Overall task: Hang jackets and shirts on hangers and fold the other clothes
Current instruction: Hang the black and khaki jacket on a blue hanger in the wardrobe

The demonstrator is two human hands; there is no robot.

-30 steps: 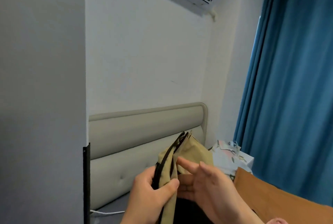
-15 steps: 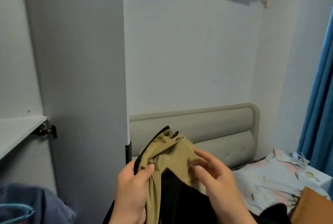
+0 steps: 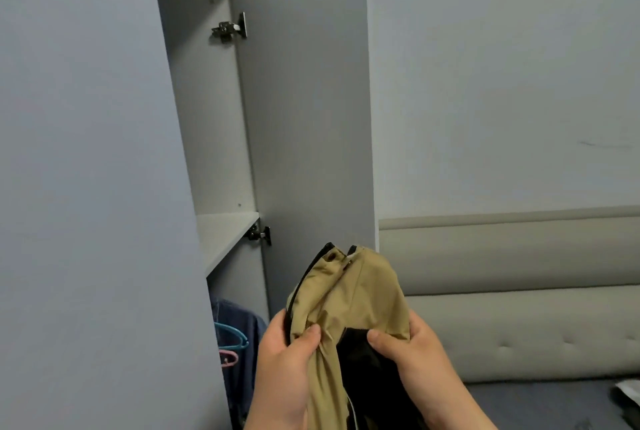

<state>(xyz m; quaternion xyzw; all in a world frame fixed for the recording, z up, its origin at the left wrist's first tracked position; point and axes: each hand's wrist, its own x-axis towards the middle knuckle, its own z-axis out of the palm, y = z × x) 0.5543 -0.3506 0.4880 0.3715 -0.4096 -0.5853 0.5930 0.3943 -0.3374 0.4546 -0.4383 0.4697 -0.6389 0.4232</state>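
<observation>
A tan jacket (image 3: 353, 294) with black lining and a snap button at its collar is held up in front of me, low in the view. My left hand (image 3: 287, 364) grips its left side, thumb pressed over bunched tan cloth. My right hand (image 3: 412, 357) holds the right side, thumb on the black lining. The lower part of the jacket runs out of the frame. Inside the open wardrobe, a dark blue garment (image 3: 239, 332) hangs by a teal hanger (image 3: 231, 334) and a pink hanger (image 3: 228, 357).
The wardrobe's grey open door (image 3: 304, 111) stands just behind the jacket, and another grey panel (image 3: 90, 187) fills the left. A shelf (image 3: 221, 239) sits inside. A beige padded headboard (image 3: 519, 291) and grey mattress (image 3: 540, 402) lie to the right.
The view has swung left from the curtain and bed toward the open wardrobe. Both hands kept the jacket, and my right hand closed its grip on the right side.
</observation>
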